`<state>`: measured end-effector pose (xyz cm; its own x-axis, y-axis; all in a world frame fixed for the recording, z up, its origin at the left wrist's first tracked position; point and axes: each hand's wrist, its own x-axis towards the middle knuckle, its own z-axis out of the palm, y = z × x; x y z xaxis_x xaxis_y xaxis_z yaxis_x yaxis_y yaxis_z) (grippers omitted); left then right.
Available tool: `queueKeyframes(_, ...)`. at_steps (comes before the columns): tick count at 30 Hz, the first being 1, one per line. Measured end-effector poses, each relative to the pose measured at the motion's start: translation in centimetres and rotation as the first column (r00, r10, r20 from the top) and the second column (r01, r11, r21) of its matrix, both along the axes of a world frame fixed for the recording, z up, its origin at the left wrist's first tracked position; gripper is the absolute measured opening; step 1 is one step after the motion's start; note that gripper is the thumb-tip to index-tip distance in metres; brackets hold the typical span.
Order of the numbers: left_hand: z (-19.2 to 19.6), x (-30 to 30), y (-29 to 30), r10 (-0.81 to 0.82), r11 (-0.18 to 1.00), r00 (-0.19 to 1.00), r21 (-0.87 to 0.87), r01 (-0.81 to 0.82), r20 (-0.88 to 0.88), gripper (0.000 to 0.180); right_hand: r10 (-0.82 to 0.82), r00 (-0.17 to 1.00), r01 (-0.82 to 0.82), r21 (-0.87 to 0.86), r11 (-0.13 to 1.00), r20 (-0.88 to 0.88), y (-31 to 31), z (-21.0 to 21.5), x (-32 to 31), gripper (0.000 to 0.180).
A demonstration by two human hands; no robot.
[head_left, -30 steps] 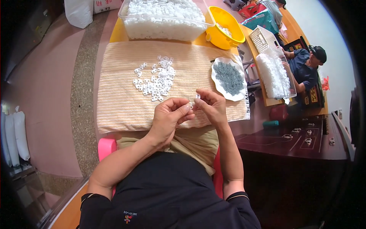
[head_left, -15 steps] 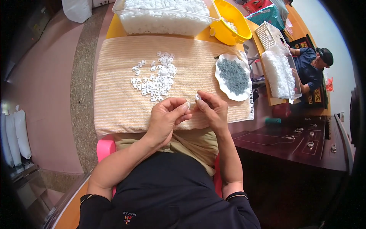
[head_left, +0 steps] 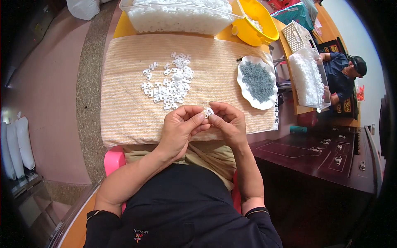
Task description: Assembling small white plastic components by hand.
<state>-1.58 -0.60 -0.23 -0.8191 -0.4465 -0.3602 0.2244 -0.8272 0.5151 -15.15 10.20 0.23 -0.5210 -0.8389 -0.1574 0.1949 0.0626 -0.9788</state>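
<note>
My left hand (head_left: 182, 126) pinches a small pale part between thumb and forefinger, mostly hidden by the fingertips. Against it, my right hand (head_left: 230, 124) grips a small white plastic piece (head_left: 209, 111) with dark holes. The two sets of fingertips meet over the near part of the striped towel (head_left: 124, 111). Beyond my left hand lies a loose heap of similar white plastic pieces (head_left: 178, 78), each with holes. To the right, a white scalloped dish (head_left: 269, 105) holds many small grey-blue parts (head_left: 257, 80).
A clear bin (head_left: 178, 28) full of white pieces and a yellow basin (head_left: 264, 38) stand at the far edge. On the right, a person (head_left: 345, 74) sits by another bin of white pieces (head_left: 305, 78). A dark cabinet (head_left: 297, 155) stands at near right.
My right hand has moved slightly left, bringing its white piece up against what my left hand pinches. My left hand stays nearly still. The whole view has shifted a little.
</note>
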Motion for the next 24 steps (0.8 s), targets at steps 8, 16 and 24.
queueKeyframes(8,0.1,0.0,0.0,-0.04,0.999,0.999,-0.003,0.04,-0.007,0.014,0.107,0.986,-0.106,-0.014,0.994,0.129,0.4,-0.1,-0.5,0.028)
queueKeyframes(16,0.0,0.0,0.0,-0.06,0.998,0.998,-0.001,0.06,0.0,0.014,0.164,0.962,-0.153,-0.068,0.986,0.217,0.4,0.0,-0.9,0.027)
queueKeyframes(24,-0.1,0.0,-0.1,-0.056,0.998,0.998,-0.018,0.056,0.026,0.014,0.116,0.983,-0.11,-0.045,0.993,0.144,0.6,-0.1,-1.0,0.032)
